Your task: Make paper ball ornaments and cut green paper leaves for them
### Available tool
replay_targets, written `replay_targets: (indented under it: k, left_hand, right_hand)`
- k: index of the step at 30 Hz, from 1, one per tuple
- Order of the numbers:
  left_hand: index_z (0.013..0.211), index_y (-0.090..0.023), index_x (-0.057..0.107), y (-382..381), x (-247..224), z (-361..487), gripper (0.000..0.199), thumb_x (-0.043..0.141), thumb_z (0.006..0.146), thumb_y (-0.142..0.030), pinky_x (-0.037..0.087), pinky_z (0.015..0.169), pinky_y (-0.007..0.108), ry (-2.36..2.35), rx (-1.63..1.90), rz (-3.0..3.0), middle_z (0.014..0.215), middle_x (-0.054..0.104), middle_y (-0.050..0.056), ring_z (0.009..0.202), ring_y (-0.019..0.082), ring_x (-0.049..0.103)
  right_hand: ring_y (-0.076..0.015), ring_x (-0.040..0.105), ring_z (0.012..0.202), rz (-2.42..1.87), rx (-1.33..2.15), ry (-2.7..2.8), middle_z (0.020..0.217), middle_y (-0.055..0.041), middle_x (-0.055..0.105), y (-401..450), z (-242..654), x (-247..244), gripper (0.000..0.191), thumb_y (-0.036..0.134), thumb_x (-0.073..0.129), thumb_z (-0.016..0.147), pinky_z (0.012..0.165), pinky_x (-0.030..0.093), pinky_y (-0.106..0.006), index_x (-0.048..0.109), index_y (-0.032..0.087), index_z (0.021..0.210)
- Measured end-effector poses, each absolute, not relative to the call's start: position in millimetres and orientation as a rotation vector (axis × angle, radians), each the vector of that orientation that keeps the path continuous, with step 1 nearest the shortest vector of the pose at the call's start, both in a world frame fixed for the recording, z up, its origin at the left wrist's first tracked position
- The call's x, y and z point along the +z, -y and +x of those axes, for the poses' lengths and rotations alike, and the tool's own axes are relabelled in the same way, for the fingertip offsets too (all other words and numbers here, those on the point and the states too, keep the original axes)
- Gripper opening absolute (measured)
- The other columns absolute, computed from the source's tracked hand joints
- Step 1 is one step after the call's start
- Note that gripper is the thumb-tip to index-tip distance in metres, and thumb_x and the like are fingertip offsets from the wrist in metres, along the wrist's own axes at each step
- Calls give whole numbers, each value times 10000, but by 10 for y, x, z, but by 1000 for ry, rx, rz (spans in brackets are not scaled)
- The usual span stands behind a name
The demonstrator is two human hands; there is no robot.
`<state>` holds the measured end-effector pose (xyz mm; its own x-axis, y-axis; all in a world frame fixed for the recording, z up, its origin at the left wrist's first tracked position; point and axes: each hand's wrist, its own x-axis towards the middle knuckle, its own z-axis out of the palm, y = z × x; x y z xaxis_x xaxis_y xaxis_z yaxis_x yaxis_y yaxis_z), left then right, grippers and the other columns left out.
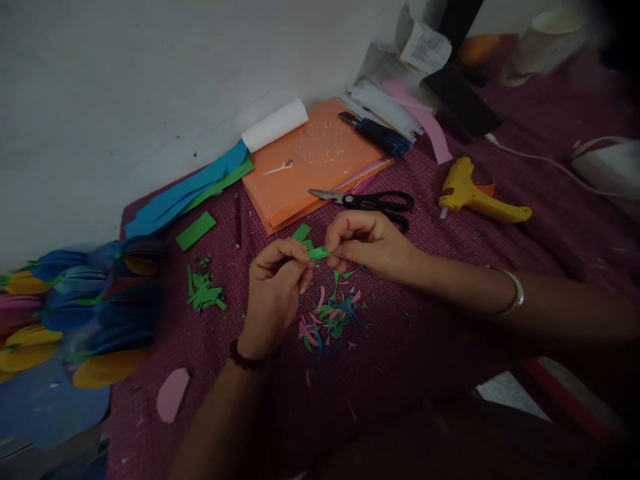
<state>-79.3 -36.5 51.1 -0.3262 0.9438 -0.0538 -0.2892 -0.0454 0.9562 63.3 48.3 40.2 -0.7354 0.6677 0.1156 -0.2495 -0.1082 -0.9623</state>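
Observation:
A small green paper strip (319, 253) is stretched between my two hands above the table. My left hand (277, 287) pinches its left end between thumb and fingertips. At the other end, the fingertips of my right hand (373, 243) are closed on the strip. Just behind it lie more green paper pieces (302, 233), partly hidden by my hands. Below the hands is a pile of pink, green and blue paper scraps (333, 317). Black-handled scissors (367, 200) rest beyond my right hand, their lower handle loop partly covered by it.
Orange sheets (305, 160) lie at the back with a utility knife (375, 132) on them. A yellow glue gun (477, 193) and a phone (460, 100) are at right. Left are green snippets (204, 292), a pencil (237, 220), a pink piece (173, 395) and colourful paper shapes (70, 300).

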Motion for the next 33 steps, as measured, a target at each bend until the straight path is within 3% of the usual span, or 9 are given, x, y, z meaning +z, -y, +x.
replay_targets:
  k: [6,9,12,15,22,30,33]
  left_hand:
    - [574,-170,613,372,503,-804,97,573,620,-94,294,379,172,-1224,1566,832,663,545,-8,460,45,417]
    - [601,-168,607,374,489,-807,86,593,685,-155,295,380,175,-1192,1559,837,624,525,-11,455,50,411]
    - [593,-171,516,365,464,-791,199,675,710,-195,272,376,165,-1209,1570,836,579,487,-41,431,37,369]
    - [637,-182,441,356,449,-772,272,706,694,-161,266,381,158,-1205,1577,842,612,492,-59,436,29,357]
    - [695,-198,429,371,454,-792,233,646,706,-116,294,429,177,-1147,1556,853,641,456,-64,471,43,350]
    - [703,-201,466,408,452,-847,204,636,773,-111,409,605,230,-1364,1567,1366,685,530,-25,640,101,492]
    - [695,-199,463,413,458,-850,212,636,779,-110,413,611,234,-1393,1560,1473,680,532,-26,628,100,495]
  right_hand:
    - [-45,573,511,-454,1907,1551,626,33,624,-475,622,388,101,175,654,765,500,482,-163,558,158,739]
    - [-47,573,514,-430,1882,1567,630,28,626,-480,622,384,80,159,639,769,502,481,-166,562,156,745]
    - [-46,568,516,-426,1850,1603,627,31,619,-483,624,386,78,146,636,764,505,474,-165,562,159,743]
    - [-52,570,532,-430,1820,1651,634,29,615,-480,628,389,78,141,633,758,510,470,-170,561,164,739]
    - [-69,588,570,-426,1797,1762,665,6,630,-470,661,415,68,128,569,782,547,487,-189,575,157,721]
    - [-73,575,498,-456,2093,1560,629,36,608,-458,593,351,212,353,591,867,481,488,-183,494,166,896]
    - [-54,524,427,-492,2220,1665,589,36,591,-460,592,362,276,419,530,910,422,445,-166,499,159,823]
